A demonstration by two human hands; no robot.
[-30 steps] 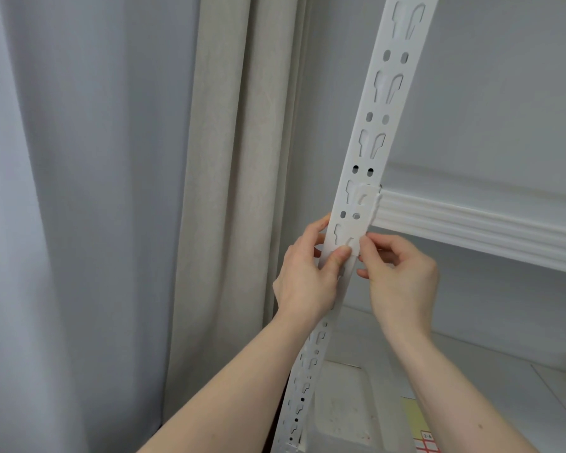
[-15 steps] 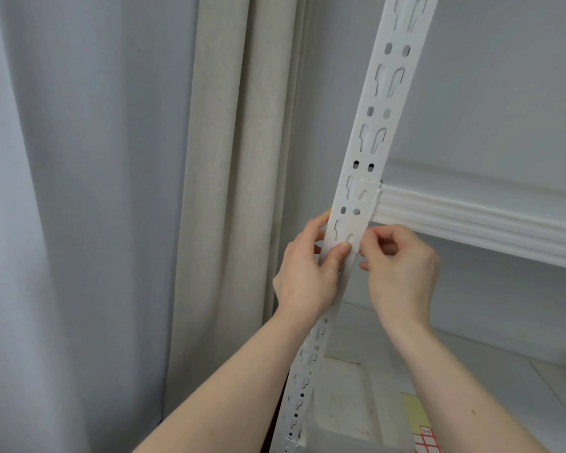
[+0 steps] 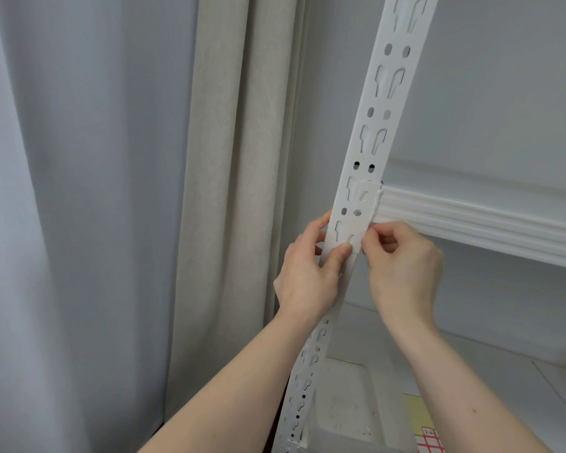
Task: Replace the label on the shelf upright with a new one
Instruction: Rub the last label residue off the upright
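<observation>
One pale label stuck on the slotted shelf upright just above both hands, left hand thumb pressing its lower edge, grip curled round the upright, right hand pinching the label's lower right corner, one ribbed shelf beside

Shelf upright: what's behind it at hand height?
The left hand wraps behind the shelf upright, with beige curtain beyond. Fingertips behind it are hidden.
</observation>
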